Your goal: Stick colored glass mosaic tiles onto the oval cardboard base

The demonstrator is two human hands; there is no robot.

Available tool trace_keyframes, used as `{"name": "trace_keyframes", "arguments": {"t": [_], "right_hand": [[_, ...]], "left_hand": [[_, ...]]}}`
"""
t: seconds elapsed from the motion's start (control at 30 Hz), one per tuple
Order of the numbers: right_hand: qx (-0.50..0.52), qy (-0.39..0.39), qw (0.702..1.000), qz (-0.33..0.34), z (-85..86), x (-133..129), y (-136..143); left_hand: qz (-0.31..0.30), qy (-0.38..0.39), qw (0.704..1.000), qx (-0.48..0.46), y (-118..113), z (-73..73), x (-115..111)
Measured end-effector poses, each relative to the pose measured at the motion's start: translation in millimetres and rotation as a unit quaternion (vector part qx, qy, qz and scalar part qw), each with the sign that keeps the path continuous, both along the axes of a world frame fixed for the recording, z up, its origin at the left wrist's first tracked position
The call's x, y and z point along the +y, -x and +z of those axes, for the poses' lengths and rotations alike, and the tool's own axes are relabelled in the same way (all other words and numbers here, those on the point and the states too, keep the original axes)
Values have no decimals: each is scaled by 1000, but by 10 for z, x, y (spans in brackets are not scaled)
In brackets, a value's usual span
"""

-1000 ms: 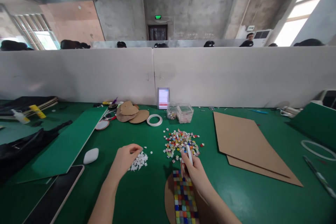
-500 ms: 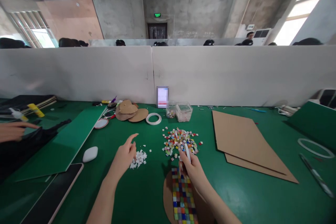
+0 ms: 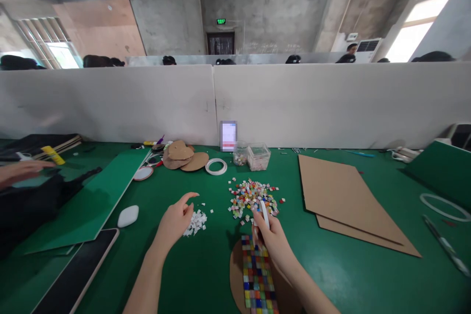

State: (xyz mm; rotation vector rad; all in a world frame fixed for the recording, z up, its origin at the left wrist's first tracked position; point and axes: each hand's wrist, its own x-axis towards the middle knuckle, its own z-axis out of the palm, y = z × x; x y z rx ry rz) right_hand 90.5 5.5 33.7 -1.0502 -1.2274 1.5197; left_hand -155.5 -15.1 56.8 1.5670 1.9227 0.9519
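My left hand (image 3: 177,216) hovers beside a small heap of white tiles (image 3: 196,222), its index finger stretched out and the others curled; nothing shows in it. My right hand (image 3: 270,235) is closed around a white pen-like tool (image 3: 264,213), over the top end of a strip of coloured mosaic tiles (image 3: 257,274). That strip lies on a round brown cardboard piece (image 3: 236,274). Just beyond my right hand spreads a pile of loose coloured tiles (image 3: 250,194). The tip of the tool near the strip is hidden by my fingers.
Cardboard sheets (image 3: 338,191) lie at the right. Behind the loose tiles stand a clear box (image 3: 258,157) and a phone (image 3: 228,136). Cardboard discs (image 3: 179,152), a white ring (image 3: 216,167), a white case (image 3: 128,216) and a green board (image 3: 91,196) are leftward. Another person's hand (image 3: 22,171) shows far left.
My left hand has shifted very slightly down and to the right. The other person's hand at the far left has moved up. My right hand has barely moved.
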Motion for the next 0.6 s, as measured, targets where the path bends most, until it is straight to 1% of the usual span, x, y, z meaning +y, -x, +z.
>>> {"name": "trace_keyframes", "arguments": {"t": [0.13,0.2,0.3,0.4,0.5,0.6], "right_hand": [[8,3,1000,-4,19,-4,6],[7,7,1000,-2,5,-1,9],[6,9,1000,4,-21,3,14],[7,8,1000,11,-43,5,22],[6,11,1000,14,-62,8,25],[2,6,1000,12,-66,9,25]], "left_hand": [[-13,-3,1000,-4,26,18,-2],[-23,8,1000,2,18,39,-3],[-20,25,999,24,-13,77,-1],[-19,11,999,32,-32,103,6],[-20,-2,999,32,-25,99,16],[-9,2,999,53,-11,80,22]]}}
